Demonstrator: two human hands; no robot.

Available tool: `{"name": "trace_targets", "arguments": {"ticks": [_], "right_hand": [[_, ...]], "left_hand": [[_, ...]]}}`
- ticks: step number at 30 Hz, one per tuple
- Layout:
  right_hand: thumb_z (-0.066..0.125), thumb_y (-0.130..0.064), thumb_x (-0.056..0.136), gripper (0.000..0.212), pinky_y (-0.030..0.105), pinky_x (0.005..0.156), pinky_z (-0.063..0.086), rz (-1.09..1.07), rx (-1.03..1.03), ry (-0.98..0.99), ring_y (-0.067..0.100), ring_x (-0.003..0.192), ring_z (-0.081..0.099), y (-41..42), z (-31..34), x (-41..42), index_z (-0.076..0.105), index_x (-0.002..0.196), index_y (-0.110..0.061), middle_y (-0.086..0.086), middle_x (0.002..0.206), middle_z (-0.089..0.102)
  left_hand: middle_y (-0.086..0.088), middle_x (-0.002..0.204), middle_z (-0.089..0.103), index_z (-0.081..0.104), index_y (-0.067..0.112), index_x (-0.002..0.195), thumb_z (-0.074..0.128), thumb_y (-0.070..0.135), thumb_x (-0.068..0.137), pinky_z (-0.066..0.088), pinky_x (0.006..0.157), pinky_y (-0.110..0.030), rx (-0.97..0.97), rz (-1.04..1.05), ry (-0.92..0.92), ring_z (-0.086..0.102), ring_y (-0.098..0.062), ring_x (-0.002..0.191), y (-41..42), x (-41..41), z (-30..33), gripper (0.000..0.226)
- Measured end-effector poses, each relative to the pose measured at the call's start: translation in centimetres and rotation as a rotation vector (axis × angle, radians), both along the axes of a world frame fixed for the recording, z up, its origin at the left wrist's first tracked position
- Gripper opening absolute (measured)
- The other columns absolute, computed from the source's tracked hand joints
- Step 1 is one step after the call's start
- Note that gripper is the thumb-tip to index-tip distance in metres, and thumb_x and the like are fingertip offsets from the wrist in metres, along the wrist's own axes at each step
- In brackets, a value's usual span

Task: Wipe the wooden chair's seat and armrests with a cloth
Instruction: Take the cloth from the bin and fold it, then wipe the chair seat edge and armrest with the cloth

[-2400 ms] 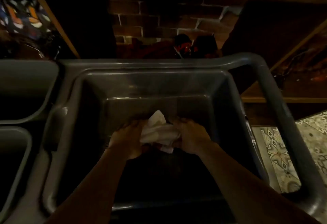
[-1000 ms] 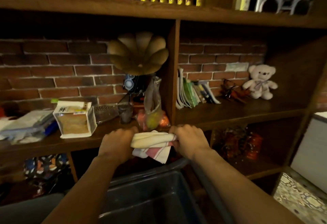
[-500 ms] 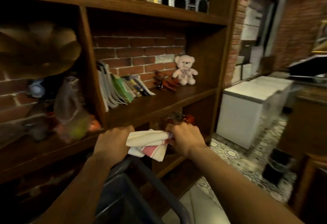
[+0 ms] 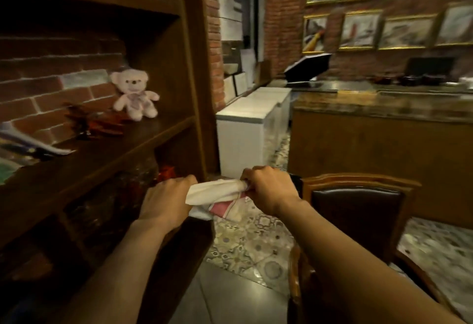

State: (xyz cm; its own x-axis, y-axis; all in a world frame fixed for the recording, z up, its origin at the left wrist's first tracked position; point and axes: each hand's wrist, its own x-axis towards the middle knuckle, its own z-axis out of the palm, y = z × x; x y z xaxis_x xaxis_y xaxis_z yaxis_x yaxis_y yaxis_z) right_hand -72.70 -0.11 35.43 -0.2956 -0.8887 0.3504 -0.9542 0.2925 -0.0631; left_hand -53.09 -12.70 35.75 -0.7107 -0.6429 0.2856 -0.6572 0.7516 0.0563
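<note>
The tall dark wooden shelving unit [image 4: 179, 73] on the left has a brick wall behind it, and its middle compartment holds a pale pink teddy bear [image 4: 134, 93] sitting upright near the right end, a dark red toy-like object [image 4: 94, 121] just beside it that is too blurred to identify, and some leaning papers or booklets [image 4: 25, 142] at the far left. The compartment below holds a dim reddish shape that cannot be made out. Past the shelves stand two white chest-shaped cabinets [image 4: 245, 129], lids down. The white cloth with a pink-red striped patch [image 4: 217, 195] is held in the air between both fists, twisted into a thick roll across the top with a loose flap hanging below. The left hand [image 4: 166, 201] is clenched round one end and the right hand [image 4: 268, 188] is clenched round the other. The wooden chair with a dark brown leather-padded back [image 4: 358, 211] stands to the lower right, its curved armrest [image 4: 294, 277] under the right forearm, the cloth apart from it, above the patterned floor tiles [image 4: 250, 244].
</note>
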Motion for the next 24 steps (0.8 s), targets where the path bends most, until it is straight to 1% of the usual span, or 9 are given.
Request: {"name": "trace_targets", "arguments": {"ticks": [2,3,5,7,10,13,17,20,24], "right_hand": [[0.064,-0.027,0.091,0.023,0.039,0.069,0.047,-0.069,-0.002,-0.004,0.032,0.096,0.066,2.1,0.1,-3.8,0.063,0.114,-0.029,0.004,0.107,0.069],[0.064,-0.027,0.091,0.023,0.039,0.069,0.046,-0.106,0.002,-0.010,0.032,0.096,0.065,3.3,0.0,-5.7,0.063,0.114,-0.028,0.004,0.108,0.069],[0.064,-0.027,0.090,0.026,0.043,0.075,0.051,-0.168,0.013,-0.031,0.033,0.101,0.064,5.7,-0.1,-9.2,0.062,0.117,-0.027,0.004,0.111,0.067],[0.063,-0.027,0.090,0.030,0.045,0.078,0.052,-0.209,0.018,-0.063,0.034,0.104,0.062,8.3,-0.6,-12.2,0.060,0.120,-0.025,0.005,0.116,0.065],[0.063,-0.027,0.088,0.033,0.043,0.075,0.049,-0.272,0.018,-0.095,0.035,0.103,0.062,11.7,-2.3,-15.6,0.058,0.120,-0.023,0.006,0.117,0.064],[0.062,-0.027,0.089,0.034,0.045,0.077,0.052,-0.355,0.068,-0.127,0.035,0.105,0.062,14.3,-5.2,-17.7,0.055,0.122,-0.024,0.008,0.119,0.065],[0.065,-0.028,0.090,0.026,0.036,0.069,0.039,-0.407,0.086,-0.196,0.028,0.103,0.061,16.2,-9.2,-18.2,0.055,0.114,-0.027,0.002,0.115,0.065],[0.071,-0.027,0.087,0.037,0.037,0.069,0.041,-0.454,0.122,-0.236,0.027,0.101,0.061,16.8,-12.8,-17.3,0.052,0.119,-0.027,0.000,0.114,0.063],[0.074,-0.028,0.085,0.067,0.035,0.069,0.040,-0.486,0.192,-0.324,0.028,0.106,0.063,16.8,-17.9,-14.9,0.037,0.140,-0.032,0.002,0.127,0.059]], "left_hand": [[0.006,0.105,0.068,0.053,0.035,0.105,0.073,0.039,0.084,0.050,0.073,-0.038,-0.008,-0.073,0.010,0.066,-0.025,0.097,0.7,-4.7,0.1,0.029],[0.006,0.106,0.068,0.054,0.035,0.105,0.072,0.037,0.084,0.050,0.073,-0.039,-0.016,-0.108,0.017,0.066,-0.026,0.097,1.2,-7.1,0.0,0.028],[0.006,0.107,0.070,0.054,0.035,0.106,0.072,0.029,0.084,0.048,0.069,-0.038,-0.035,-0.175,0.025,0.067,-0.027,0.097,2.2,-11.6,-0.4,0.029],[0.005,0.105,0.070,0.055,0.035,0.105,0.070,0.025,0.084,0.042,0.064,-0.036,-0.043,-0.252,0.029,0.068,-0.028,0.095,3.5,-15.6,-1.2,0.028],[0.003,0.103,0.071,0.057,0.035,0.107,0.069,0.026,0.084,0.037,0.060,-0.034,-0.022,-0.362,0.036,0.068,-0.029,0.091,5.3,-20.3,-3.1,0.027],[-0.001,0.105,0.072,0.058,0.036,0.113,0.069,0.026,0.084,0.038,0.060,-0.034,0.021,-0.450,0.002,0.067,-0.032,0.092,6.9,-23.5,-5.8,0.033],[-0.001,0.106,0.071,0.060,0.035,0.113,0.071,0.020,0.082,0.040,0.063,-0.035,0.087,-0.521,-0.045,0.066,-0.032,0.094,7.6,-25.4,-9.4,0.036],[-0.001,0.100,0.071,0.060,0.034,0.107,0.074,0.020,0.080,0.038,0.061,-0.034,0.133,-0.576,-0.060,0.066,-0.031,0.089,7.6,-25.9,-12.7,0.034],[-0.002,0.100,0.071,0.060,0.032,0.107,0.076,0.018,0.077,0.037,0.060,-0.034,0.211,-0.660,-0.101,0.066,-0.031,0.088,7.6,-25.3,-18.0,0.037]]}}
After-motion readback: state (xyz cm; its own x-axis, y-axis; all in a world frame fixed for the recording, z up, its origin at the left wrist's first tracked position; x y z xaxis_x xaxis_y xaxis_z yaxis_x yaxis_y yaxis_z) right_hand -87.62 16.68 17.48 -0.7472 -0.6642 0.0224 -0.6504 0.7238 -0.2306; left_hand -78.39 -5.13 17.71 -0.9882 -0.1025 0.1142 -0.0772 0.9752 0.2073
